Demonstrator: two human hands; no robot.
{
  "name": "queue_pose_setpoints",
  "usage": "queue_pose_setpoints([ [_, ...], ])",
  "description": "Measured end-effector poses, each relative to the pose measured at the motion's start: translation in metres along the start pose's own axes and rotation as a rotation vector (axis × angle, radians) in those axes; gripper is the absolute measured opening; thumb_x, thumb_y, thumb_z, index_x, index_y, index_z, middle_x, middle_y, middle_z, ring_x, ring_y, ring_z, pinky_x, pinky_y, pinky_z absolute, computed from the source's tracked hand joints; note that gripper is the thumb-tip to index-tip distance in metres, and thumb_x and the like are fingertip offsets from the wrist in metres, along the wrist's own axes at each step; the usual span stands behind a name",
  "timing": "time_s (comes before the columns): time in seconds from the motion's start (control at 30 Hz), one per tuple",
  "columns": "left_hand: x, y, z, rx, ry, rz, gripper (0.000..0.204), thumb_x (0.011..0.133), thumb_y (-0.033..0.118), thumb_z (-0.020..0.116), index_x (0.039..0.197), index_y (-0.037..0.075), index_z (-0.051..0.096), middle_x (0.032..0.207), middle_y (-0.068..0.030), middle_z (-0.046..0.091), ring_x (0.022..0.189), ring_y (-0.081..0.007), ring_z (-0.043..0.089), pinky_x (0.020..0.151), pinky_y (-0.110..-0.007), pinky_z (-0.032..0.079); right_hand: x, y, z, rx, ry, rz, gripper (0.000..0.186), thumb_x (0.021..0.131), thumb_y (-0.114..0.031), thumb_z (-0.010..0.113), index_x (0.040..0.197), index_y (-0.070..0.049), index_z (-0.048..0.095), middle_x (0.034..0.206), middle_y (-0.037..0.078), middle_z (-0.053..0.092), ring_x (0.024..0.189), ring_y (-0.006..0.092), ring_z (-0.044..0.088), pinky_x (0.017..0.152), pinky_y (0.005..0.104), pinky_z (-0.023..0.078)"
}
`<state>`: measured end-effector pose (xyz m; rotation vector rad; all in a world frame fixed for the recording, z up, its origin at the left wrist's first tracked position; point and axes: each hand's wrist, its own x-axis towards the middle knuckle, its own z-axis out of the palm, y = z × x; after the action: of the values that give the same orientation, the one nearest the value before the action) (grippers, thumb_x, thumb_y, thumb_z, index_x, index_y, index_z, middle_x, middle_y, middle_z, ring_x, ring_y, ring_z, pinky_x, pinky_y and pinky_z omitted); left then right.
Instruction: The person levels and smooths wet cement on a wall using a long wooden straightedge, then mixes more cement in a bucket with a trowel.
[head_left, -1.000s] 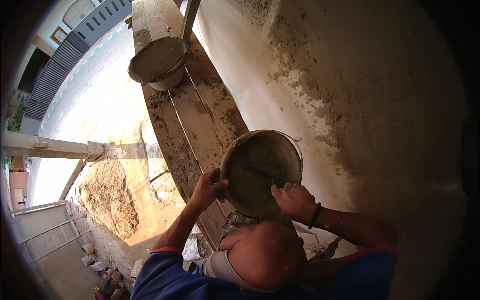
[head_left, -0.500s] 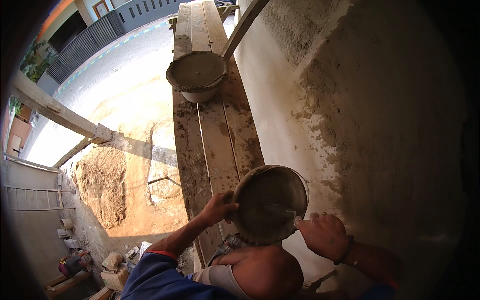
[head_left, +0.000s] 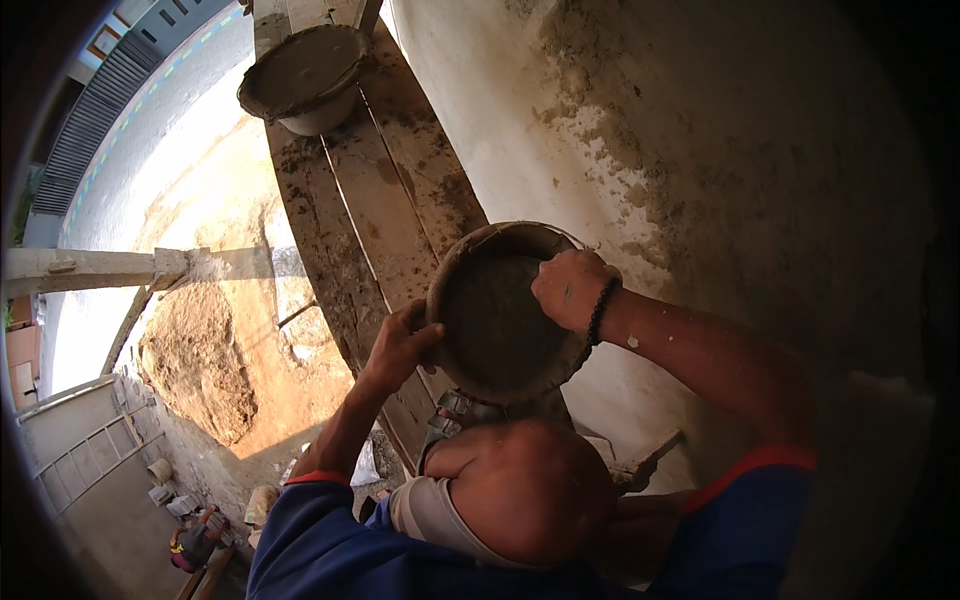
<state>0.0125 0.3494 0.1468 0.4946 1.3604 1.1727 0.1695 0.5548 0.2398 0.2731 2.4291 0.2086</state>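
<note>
A round bucket (head_left: 490, 375) with a mortar-crusted rim and grey-brown mortar inside stands tilted in front of my knee, over the scaffold planks. My left hand (head_left: 402, 345) grips its left rim, thumb on top and fingers along the outside. My right hand (head_left: 572, 288) is closed in a fist over the bucket's upper right part. It holds a trowel, whose metal shank showed earlier; now my fist and the dark inside hide it. Farther along the planks stands a second bucket (head_left: 318, 118), filled near the brim with wet grey mortar.
Wooden scaffold planks (head_left: 385, 225) run away from me, with gaps between them. A partly plastered wall (head_left: 700, 200) rises on the right. Down left lie a soil heap (head_left: 195, 365), a timber beam (head_left: 85, 268) and a ladder (head_left: 90, 460); another person (head_left: 195, 540) is at lower left.
The view has tilted and shifted. My right hand has moved from the bucket's lower right to its upper right, the trowel shank now out of sight. My left hand stays on the rim.
</note>
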Motion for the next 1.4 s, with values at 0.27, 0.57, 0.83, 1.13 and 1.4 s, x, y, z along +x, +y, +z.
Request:
queue_pose_setpoints([
  [0.27,-0.002,0.000,-0.005,0.039,0.007,0.011,0.035,0.087,0.015,0.064,0.109,-0.010,0.053,0.076,-0.0078,0.062,0.058,-0.0112,0.060,0.044,-0.024,0.050,0.015,0.031,0.016,0.223,-0.294,-0.274,0.017,0.074,-0.017,0.057,0.071,-0.004,0.068,0.079,0.013,0.068,0.074,0.0333,0.067,0.067,0.0442,0.054],
  [0.57,0.001,-0.005,-0.003,0.016,0.040,0.001,0.037,0.086,0.015,0.065,0.111,-0.010,0.053,0.075,-0.0080,0.062,0.056,-0.0110,0.060,0.044,-0.025,0.050,0.000,0.026,0.006,0.653,-0.617,-0.115,0.027,0.080,-0.019,0.051,0.087,0.002,0.066,0.080,0.019,0.068,0.064,0.0283,0.067,0.061,0.0409,0.054],
  [0.83,0.000,0.000,-0.004,0.039,0.009,0.002,0.038,0.085,0.017,0.066,0.110,-0.010,0.054,0.076,-0.0085,0.062,0.056,-0.0109,0.060,0.044,-0.025,0.049,-0.030,-0.002,0.049,1.297,-0.581,0.004,0.039,0.084,-0.017,0.057,0.119,0.001,0.057,0.064,0.007,0.056,0.047,0.0130,0.050,0.045,0.0300,0.045],
  [1.13,0.001,-0.006,-0.006,0.021,0.008,0.028,0.036,0.087,0.019,0.065,0.106,-0.009,0.054,0.071,-0.0077,0.062,0.054,-0.0110,0.059,0.044,-0.025,0.049,-0.070,-0.009,0.065,1.560,-0.154,0.108,0.047,0.085,-0.026,0.063,0.125,-0.001,0.055,0.078,0.009,0.064,0.060,0.0189,0.061,0.060,0.0334,0.051],
  [1.4,0.003,-0.005,-0.010,0.040,-0.011,0.011,0.036,0.087,0.020,0.065,0.106,-0.009,0.054,0.070,-0.0080,0.062,0.053,-0.0110,0.059,0.044,-0.025,0.048,-0.110,-0.008,0.042,0.725,0.174,0.162,0.042,0.084,-0.020,0.057,0.124,-0.007,0.057,0.077,0.019,0.062,0.074,0.0326,0.064,0.066,0.0418,0.051],
])
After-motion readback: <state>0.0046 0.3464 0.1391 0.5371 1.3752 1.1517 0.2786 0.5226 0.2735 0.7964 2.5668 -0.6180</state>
